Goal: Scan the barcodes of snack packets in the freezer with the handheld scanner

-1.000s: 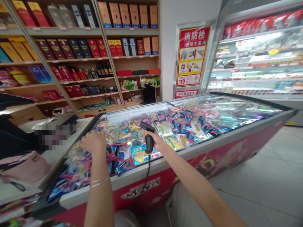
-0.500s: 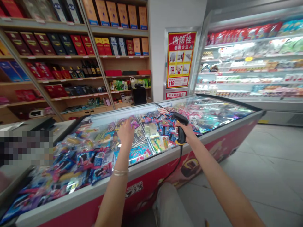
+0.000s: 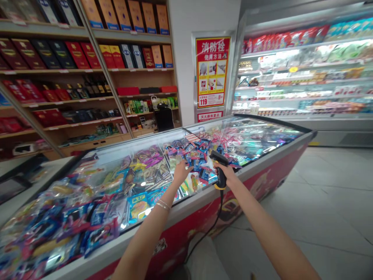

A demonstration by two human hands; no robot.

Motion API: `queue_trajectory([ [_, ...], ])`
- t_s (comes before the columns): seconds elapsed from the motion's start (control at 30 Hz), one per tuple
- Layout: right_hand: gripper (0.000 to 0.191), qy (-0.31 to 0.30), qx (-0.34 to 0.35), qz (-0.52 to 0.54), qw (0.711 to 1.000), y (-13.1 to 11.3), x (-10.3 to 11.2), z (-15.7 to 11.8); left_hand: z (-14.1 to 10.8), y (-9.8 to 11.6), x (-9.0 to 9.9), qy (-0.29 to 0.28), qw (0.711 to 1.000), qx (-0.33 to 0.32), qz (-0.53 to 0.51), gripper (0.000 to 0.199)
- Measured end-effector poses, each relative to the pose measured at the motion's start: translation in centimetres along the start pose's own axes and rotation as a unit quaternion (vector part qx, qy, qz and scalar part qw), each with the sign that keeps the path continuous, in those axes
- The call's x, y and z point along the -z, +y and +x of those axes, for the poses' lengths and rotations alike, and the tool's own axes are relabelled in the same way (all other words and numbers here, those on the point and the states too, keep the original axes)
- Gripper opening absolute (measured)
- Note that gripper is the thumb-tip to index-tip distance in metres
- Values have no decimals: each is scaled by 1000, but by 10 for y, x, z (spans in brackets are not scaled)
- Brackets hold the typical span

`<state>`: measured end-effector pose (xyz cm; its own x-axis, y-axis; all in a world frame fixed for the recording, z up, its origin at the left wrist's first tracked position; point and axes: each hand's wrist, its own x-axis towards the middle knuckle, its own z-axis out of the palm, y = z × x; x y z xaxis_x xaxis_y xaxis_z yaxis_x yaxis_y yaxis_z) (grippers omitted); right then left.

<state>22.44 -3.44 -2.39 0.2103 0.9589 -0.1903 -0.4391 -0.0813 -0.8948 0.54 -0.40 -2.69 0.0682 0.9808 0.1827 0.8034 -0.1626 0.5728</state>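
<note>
In the head view, my right hand grips a black barcode scanner by its handle, with a cord hanging down. Its head points over blue snack packets lying on the glass top of a chest freezer. My left hand reaches over the freezer beside those packets, thumb apart from the fingers and nothing visible in it. Whether the fingertips touch a packet I cannot tell. Yellow-and-green packets show just right of that hand.
More packets are heaped on the left part of the freezer. Wooden shelves with boxes and bottles stand behind. A lit display fridge is at the right, and a red fire-hydrant notice hangs on the wall.
My left hand has moved right, from the freezer's middle-left toward the scanner and the blue packets. The view has turned slightly left-to-right. The right hand keeps hold of the barcode scanner.
</note>
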Motion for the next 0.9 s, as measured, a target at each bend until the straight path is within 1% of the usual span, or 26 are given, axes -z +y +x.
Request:
queue_trajectory([
  [0.1, 15, -6, -5, 8, 1000, 1, 0, 2, 2, -7, -2, -16, 999, -5, -47, 49],
  [0.23, 13, -4, -4, -6, 1000, 0, 0, 0, 2, -11, -3, -25, 998, -13, -63, 51],
  [0.47, 13, -6, 8, -33, 999, 0, 0, -3, 5, -10, -5, -49, 997, -21, -49, 35],
  [0.6, 16, -6, 11, -30, 999, 1, -1, -4, 3, -10, -5, -25, 998, -52, -20, 20],
  [0.7, 16, -6, 5, -30, 1000, 2, -2, -3, 1, -10, -8, -1, 998, -54, -13, 11],
  [0.83, 14, -1, -1, -48, 999, 2, -3, -3, 1, -8, -10, 39, 997, -59, -41, 8],
  [0.9, 13, -2, -16, -60, 998, 0, -6, -4, 2, -8, -5, 50, 995, -61, -59, 9],
])
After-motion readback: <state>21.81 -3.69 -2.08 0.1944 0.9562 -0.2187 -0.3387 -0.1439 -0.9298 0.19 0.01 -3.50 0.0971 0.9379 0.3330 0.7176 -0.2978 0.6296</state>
